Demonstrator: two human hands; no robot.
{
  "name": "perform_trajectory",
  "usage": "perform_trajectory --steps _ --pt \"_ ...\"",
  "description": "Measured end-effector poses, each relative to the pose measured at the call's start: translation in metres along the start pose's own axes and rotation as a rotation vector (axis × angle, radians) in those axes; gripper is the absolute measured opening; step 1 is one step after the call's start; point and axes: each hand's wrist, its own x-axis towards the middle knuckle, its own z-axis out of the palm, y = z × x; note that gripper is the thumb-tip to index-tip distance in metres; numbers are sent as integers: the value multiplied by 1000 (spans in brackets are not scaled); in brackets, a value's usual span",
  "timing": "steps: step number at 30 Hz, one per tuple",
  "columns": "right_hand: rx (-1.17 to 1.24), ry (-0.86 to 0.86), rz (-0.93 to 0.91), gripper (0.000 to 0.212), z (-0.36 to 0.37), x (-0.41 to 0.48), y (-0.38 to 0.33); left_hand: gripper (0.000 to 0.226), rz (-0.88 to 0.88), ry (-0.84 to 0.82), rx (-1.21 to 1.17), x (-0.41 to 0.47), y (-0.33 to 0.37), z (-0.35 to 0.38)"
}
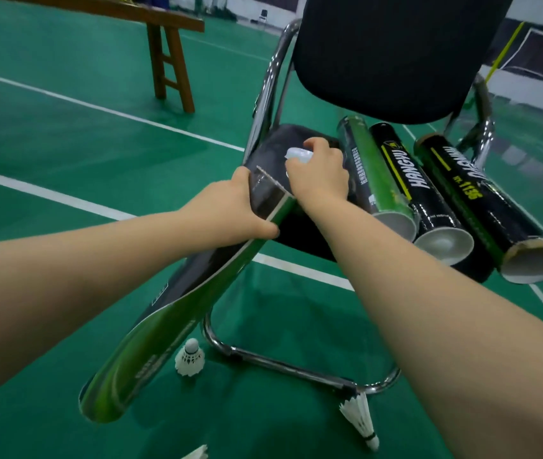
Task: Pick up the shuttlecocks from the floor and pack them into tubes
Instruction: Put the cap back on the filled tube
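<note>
Black "HANGYU" tube (412,183) on chair (396,54)

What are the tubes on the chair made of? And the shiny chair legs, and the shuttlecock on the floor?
Tubes: probably cardboard under a glossy printed wrap; the open ends show pale, matte, slightly frayed rims. Chair legs: chromed metal tubing by the look, mirror-bright with reflections. Shuttlecock: white feathers, it seems, with a rounded pale cap, perhaps cork or foam; too small to tell.
</note>
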Motion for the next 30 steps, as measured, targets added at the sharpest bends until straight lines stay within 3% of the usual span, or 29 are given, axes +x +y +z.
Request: perform_trajectory --steps 5,15,19,22,25,30 --pt "-68 -99 194 57 15 21 11 70 5 -25 -13 5 -3 0" --pt "-116 -71 114 64 6 17 9 62 -2 -12 -72 -3 -8 -1" --pt "25 -67 -70 69 -24 -9 1 61 -25 -26 -82 -20 -14 -6" --pt "-105 -94 -317 71 -57 -41 -4 66 -10 -32 -30 -36 -14 -13" --pt "-287 -245 -534 73 -89 -76 -12 67 37 -33 -15 -55 -7 -18" --pt "-385 -391 -694 70 -122 -122 -28 65 136 -16 -54 -93 15 -26"
